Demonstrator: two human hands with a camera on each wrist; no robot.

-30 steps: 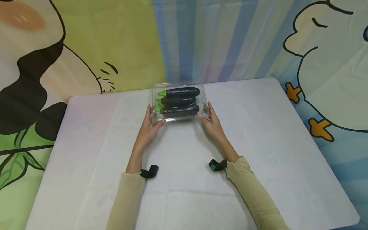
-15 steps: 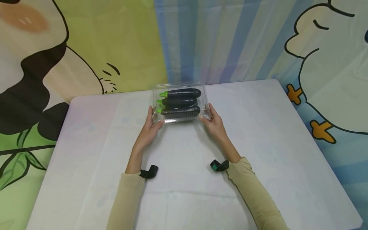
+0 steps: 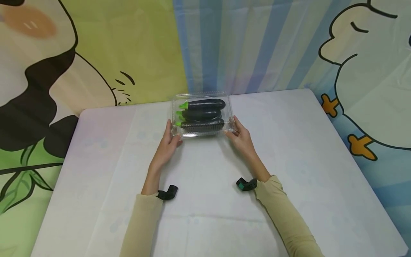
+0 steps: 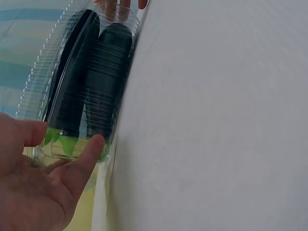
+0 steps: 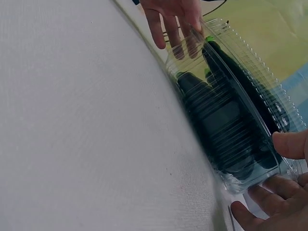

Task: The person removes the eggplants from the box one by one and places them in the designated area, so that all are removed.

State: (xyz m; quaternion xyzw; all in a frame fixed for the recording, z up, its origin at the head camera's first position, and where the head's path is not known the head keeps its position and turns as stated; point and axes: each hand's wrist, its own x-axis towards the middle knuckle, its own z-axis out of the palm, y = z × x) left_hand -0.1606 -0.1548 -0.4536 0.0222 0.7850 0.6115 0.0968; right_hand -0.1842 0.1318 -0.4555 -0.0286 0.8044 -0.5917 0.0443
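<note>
A clear plastic clamshell box (image 3: 205, 132) lies near the far edge of the table in the head view. Inside it are three dark eggplants (image 3: 206, 104) with green stem ends pointing left. At the box's left end my left hand (image 3: 167, 148) holds it between thumb and fingers; the left wrist view shows that hand (image 4: 43, 178) around the stem end. My right hand (image 3: 242, 141) grips the right end, its thumb (image 5: 291, 144) on the lid side and the other fingers lower down. Whether the box touches the table cannot be told.
A white cloth covers the table (image 3: 205, 200), which has rounded far corners. Behind it hangs a printed curtain (image 3: 224, 43) with cartoon figures and stripes. Each wrist carries a small black camera (image 3: 167, 192).
The whole head view has shifted slightly. My left thumb has drawn back a little along the box's near edge, and a fingertip now shows below it. The right hand keeps its hold.
</note>
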